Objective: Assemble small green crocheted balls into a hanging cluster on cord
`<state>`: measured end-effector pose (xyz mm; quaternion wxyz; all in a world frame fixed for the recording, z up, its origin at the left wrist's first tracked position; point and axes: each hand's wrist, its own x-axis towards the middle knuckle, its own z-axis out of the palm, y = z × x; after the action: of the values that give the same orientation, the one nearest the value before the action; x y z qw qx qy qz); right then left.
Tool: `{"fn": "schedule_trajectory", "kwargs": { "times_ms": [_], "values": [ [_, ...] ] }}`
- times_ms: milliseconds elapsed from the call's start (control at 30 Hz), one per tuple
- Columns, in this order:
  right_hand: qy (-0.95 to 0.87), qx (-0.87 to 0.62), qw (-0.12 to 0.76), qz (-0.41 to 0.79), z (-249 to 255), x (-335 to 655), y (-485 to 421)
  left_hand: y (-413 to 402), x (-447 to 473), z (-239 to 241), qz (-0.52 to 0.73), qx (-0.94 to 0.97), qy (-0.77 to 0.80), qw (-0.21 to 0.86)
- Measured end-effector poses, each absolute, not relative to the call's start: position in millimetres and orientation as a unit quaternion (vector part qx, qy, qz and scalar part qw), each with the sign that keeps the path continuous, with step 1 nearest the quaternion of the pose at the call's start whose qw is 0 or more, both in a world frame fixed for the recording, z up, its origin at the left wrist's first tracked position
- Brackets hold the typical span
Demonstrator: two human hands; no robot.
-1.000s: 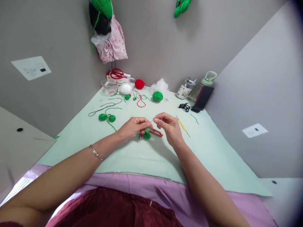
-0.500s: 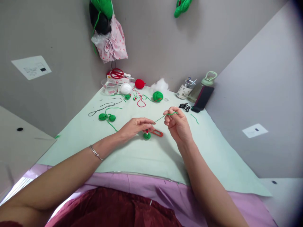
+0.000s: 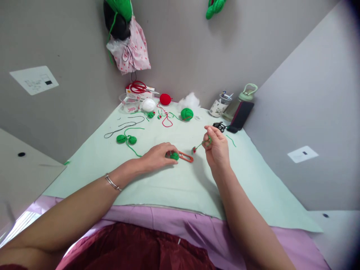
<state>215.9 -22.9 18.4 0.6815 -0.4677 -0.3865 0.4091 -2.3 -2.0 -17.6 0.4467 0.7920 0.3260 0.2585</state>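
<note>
My left hand (image 3: 158, 155) rests on the pale green mat (image 3: 174, 187), fingers curled over a small green crocheted ball (image 3: 174, 156) beside a red oval clip (image 3: 186, 157). My right hand (image 3: 216, 147) is raised a little above the mat to the right, fingers pinched on a green yarn strand (image 3: 203, 143). A tiny red and green piece (image 3: 194, 150) dangles from that strand between the two hands.
Two green crocheted pieces (image 3: 126, 139) and a black cord (image 3: 123, 126) lie at left. Farther back sit red scissors (image 3: 137, 87), white, red and green yarn balls (image 3: 186, 114), stuffing (image 3: 190, 100), a pen cup (image 3: 221, 106), a bottle (image 3: 243, 97) and a phone (image 3: 240, 116). Grey walls close three sides.
My right hand pulled the green strand up and to the right, away from my left hand. My left hand dropped onto the mat over the green ball.
</note>
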Motion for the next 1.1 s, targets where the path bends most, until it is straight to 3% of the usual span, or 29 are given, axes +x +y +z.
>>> {"fn": "schedule_trajectory", "kwargs": {
  "times_ms": [167, 333, 800, 1100],
  "values": [
    [-0.409, -0.468, 0.652, 0.433, 18.9, 210.0, -26.0, 2.3, -6.6, -4.2, 0.358, 0.560, 0.295, 0.686],
    [-0.468, -0.479, 0.591, 0.450, 20.1, 203.4, -31.2, 3.3, -9.3, 3.6, 0.395, 0.427, 0.249, 0.775],
    [-0.465, -0.472, 0.461, 0.591, 15.9, 195.6, -37.6, -0.4, -8.2, 8.9, 0.422, 0.358, 0.179, 0.813],
    [-0.444, -0.439, 0.539, 0.565, 11.9, 187.7, -33.9, 1.7, -9.1, 4.5, 0.409, 0.399, 0.171, 0.803]
  ]
}}
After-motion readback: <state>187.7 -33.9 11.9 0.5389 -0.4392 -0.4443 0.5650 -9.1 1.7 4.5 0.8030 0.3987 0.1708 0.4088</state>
